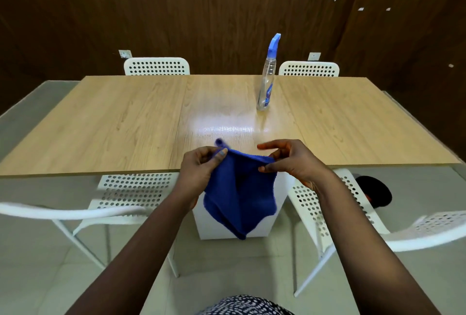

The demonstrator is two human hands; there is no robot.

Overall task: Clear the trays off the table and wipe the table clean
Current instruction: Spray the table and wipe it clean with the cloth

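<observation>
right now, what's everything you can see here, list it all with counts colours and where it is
table: one, light wood, centre, no trays on it
spray bottle: one, clear with blue nozzle, upright on the table's far right-centre
cloth: one, blue, hanging at the near table edge, held by both hands
chairs: four, white perforated, two at the far side, two at the near side
wall: dark wood panelling, behind the table
dark round object: one, black, on the floor near the right chair, unclear what
left hand: pinches the cloth's top left corner
right hand: pinches the cloth's top right edge
</observation>
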